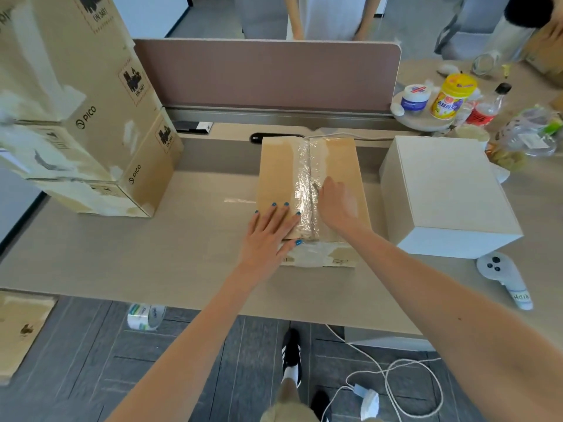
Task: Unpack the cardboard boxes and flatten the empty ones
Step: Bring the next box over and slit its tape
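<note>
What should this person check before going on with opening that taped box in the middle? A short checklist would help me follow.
1. Box lies flat on the desk: ok.
2. Left hand presses flat on the lid to steady it: ok.
3. Fingertips clear of the tape: not ok, one touches its edge.
4. Right hand rests curled on the tape; whether it holds a blade: cannot tell.
5. Seam freed: not ok, tape covers it end to end.
6. White box stands apart on the right, leaving room: ok.
</note>
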A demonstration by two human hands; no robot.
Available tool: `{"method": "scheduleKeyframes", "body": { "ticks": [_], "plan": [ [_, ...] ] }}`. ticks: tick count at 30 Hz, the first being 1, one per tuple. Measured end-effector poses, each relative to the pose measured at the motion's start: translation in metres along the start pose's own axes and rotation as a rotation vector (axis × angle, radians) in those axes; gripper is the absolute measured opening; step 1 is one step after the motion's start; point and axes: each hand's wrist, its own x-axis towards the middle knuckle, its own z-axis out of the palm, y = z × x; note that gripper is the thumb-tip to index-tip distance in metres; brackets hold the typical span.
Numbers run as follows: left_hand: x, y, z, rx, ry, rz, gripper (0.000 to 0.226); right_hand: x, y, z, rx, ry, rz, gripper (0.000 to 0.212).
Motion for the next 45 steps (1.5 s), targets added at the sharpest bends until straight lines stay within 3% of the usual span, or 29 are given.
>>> {"method": "scheduleKeyframes", "body": {
  "ticks": [13, 22, 38, 45],
  "plan": [
    [-0.002, 0.000, 0.003, 0.001, 0.035, -0.009, 0.055, 0.017, 0.003, 0.012, 0.022, 0.071, -0.039, 0.014],
    [-0.001, 0.000, 0.005, -0.005, 0.005, -0.021, 0.055, 0.025, 0.000, -0.007, -0.023, -0.096, -0.096, 0.011],
    [0.000, 0.002, 0.003, -0.010, -0.008, -0.034, 0.053, -0.034, -0.001, -0.030, -0.183, -0.242, -0.199, 0.014],
    [-0.001, 0.002, 0.002, 0.027, -0.042, -0.051, 0.058, -0.075, 0.007, -0.022, -0.162, -0.219, -0.182, 0.008]
  ]
}}
